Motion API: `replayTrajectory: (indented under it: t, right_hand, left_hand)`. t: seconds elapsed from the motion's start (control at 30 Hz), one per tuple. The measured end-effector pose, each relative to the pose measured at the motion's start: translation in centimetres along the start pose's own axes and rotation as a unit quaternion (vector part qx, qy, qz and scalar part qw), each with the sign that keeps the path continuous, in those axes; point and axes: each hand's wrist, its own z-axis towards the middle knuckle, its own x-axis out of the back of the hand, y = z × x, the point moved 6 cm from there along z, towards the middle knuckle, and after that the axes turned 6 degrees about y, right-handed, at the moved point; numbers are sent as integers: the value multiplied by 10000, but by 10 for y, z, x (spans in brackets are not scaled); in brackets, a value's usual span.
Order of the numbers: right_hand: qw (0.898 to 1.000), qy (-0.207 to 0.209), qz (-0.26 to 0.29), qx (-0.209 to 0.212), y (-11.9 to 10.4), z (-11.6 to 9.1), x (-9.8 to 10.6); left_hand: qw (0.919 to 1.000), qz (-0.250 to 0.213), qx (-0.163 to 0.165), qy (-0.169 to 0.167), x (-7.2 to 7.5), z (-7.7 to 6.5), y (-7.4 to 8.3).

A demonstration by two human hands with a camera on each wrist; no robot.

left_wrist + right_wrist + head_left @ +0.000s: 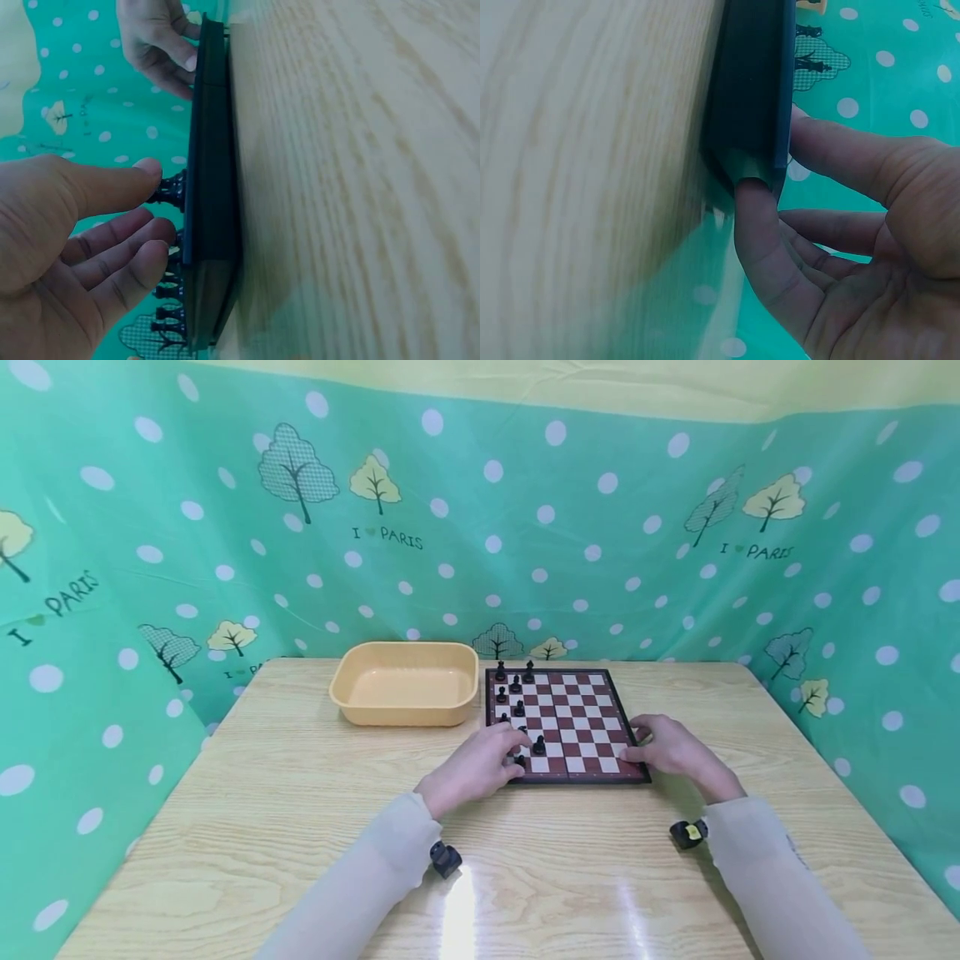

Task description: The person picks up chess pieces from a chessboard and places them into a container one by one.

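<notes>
A folding chessboard [592,727] with red-brown and white squares lies on the table, a seam across its middle. Several black chess pieces [520,708] stand along its left half. My left hand [474,766] reaches over the near-left corner, thumb and fingers bent and apart around a small black piece [520,761]. Another black piece [538,745] is just right of the fingertips. In the left wrist view the thumb is right at the top of a piece [176,189]. On the right edge, my right hand [667,745] grips the board, thumb on top, a finger against its side [746,112].
A yellow plastic basin [405,719] stands left of the board near the back of the wooden table [285,810]. Green dotted cloth [495,568] hangs behind and at both sides. Small black cameras [446,860] sit at both wrists.
</notes>
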Motion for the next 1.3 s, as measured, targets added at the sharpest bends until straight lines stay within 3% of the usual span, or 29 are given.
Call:
replayTrajectory:
  t: [1.3]
  right_hand:
    - [9998, 2, 2, 182, -2, -2, -1]
  left_hand:
    - [9999, 2, -53, 91, -11, 7, -3]
